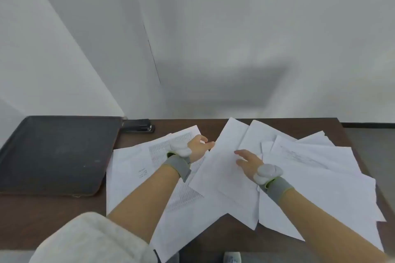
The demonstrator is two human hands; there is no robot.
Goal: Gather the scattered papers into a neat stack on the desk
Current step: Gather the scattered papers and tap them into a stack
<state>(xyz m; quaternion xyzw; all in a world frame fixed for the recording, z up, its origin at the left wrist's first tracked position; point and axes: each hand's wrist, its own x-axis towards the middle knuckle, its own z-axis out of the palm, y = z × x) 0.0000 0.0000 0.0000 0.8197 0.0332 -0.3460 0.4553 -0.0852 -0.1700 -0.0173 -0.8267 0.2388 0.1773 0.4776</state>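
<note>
Several white paper sheets (310,181) lie fanned and overlapping across the dark brown desk (53,215). A printed sheet (162,147) with dense text lies at the left under my left forearm. My left hand (198,147) touches the left edge of a large blank sheet (222,177) in the middle; whether it pinches that edge is hidden. My right hand (248,164) rests flat on top of the same sheet, fingers spread. Both wrists wear grey bands with white pads.
A dark grey tray (55,151) sits at the desk's left rear. A black stapler (139,126) lies behind it by the white wall. The desk's right edge runs close to the outermost papers. A shoe (232,257) shows below the front edge.
</note>
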